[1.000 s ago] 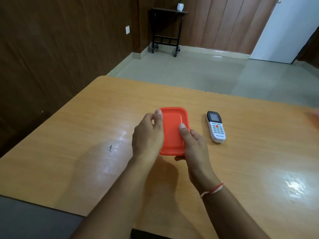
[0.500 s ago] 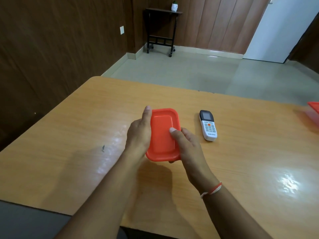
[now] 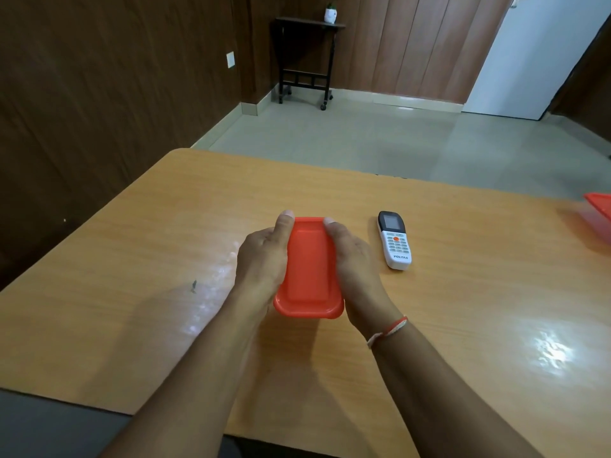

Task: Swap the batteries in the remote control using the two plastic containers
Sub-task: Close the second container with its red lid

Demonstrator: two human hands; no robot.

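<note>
A plastic container with an orange-red lid (image 3: 308,272) is held between both hands above the middle of the wooden table (image 3: 463,325). My left hand (image 3: 263,259) grips its left side, thumb on the lid's far left corner. My right hand (image 3: 355,266) grips the right side, thumb at the far right corner. The container's body is hidden under the lid and my fingers. A white remote control (image 3: 394,240) with a dark screen lies face up just right of my right hand. A second red-lidded container (image 3: 600,214) is cut off by the right edge of the view.
A small dark mark (image 3: 193,286) sits on the tabletop left of my hands. Beyond the table's far edge is a tiled floor, with a black side table (image 3: 305,61) against the wood-panelled wall and a white door at the back right.
Both hands have shifted along the container: the thumbs have moved to its far corners and the palms now clasp its long sides. The container has turned lengthwise toward me.
</note>
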